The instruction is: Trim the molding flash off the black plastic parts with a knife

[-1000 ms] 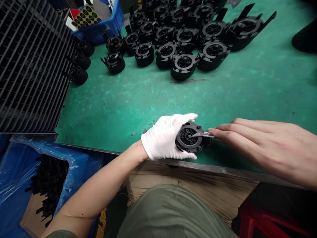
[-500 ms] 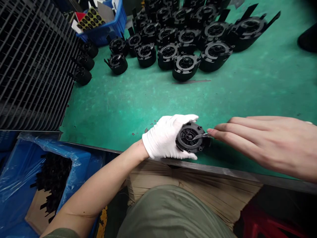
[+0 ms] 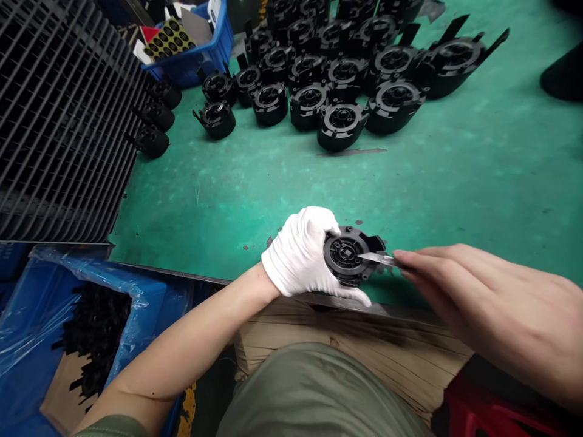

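In a white glove, my left hand (image 3: pixel 304 255) grips a round black plastic housing (image 3: pixel 339 267) from its left side, near the table's front edge. Its upper face shows a ring and a spoked centre. My bare right hand (image 3: pixel 483 297) pinches a small knife (image 3: pixel 376 259) with a thin pointed metal blade. The blade tip lies over the housing's face, right of its centre; whether it touches is unclear. Most of the knife's handle is hidden in my fingers.
Several similar black housings (image 3: pixel 341 124) stand in rows at the back of the green table (image 3: pixel 246 188). A blue bin (image 3: pixel 204 54) with sticker sheets is at the back left. Stacked black racks (image 3: pixel 59 121) rise at the left, above a plastic-lined blue crate (image 3: pixel 150 303) of black parts.
The housing has turned in my left hand, and its upper fingers have curled in. My right hand has shifted slightly down and right, and the blade now shows flatter and more plainly.
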Action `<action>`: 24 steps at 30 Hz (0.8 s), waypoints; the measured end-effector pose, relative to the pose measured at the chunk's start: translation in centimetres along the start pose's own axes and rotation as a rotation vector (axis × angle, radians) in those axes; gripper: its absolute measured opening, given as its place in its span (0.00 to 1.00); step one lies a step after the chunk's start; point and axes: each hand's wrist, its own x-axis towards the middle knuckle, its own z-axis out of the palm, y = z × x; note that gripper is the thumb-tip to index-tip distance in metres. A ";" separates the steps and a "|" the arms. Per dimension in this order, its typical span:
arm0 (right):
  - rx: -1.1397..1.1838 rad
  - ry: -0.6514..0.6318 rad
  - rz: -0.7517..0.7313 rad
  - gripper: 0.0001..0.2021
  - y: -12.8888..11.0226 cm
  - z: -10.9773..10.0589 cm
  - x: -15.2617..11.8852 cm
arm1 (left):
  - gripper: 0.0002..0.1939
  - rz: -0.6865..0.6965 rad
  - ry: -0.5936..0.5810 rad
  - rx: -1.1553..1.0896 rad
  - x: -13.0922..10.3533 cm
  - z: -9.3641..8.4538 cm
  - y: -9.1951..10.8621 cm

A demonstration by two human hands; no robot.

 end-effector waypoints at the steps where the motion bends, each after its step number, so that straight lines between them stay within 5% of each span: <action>1: -0.039 0.006 -0.038 0.15 -0.6 -0.2 0.5 | 0.63 0.007 0.008 -0.012 0.0 0.0 0.0; 8: -0.159 -0.001 -0.176 0.16 -0.6 -1.4 3.3 | 0.61 0.064 0.039 -0.085 -0.3 0.3 -0.4; 20: -0.086 0.001 -0.161 0.15 -0.9 -0.4 3.1 | 0.60 0.246 0.189 -0.089 -0.6 0.8 -1.1; 24: -0.158 -0.020 -0.214 0.18 -0.7 -1.0 3.2 | 0.60 0.207 0.175 -0.076 -0.5 0.8 -0.9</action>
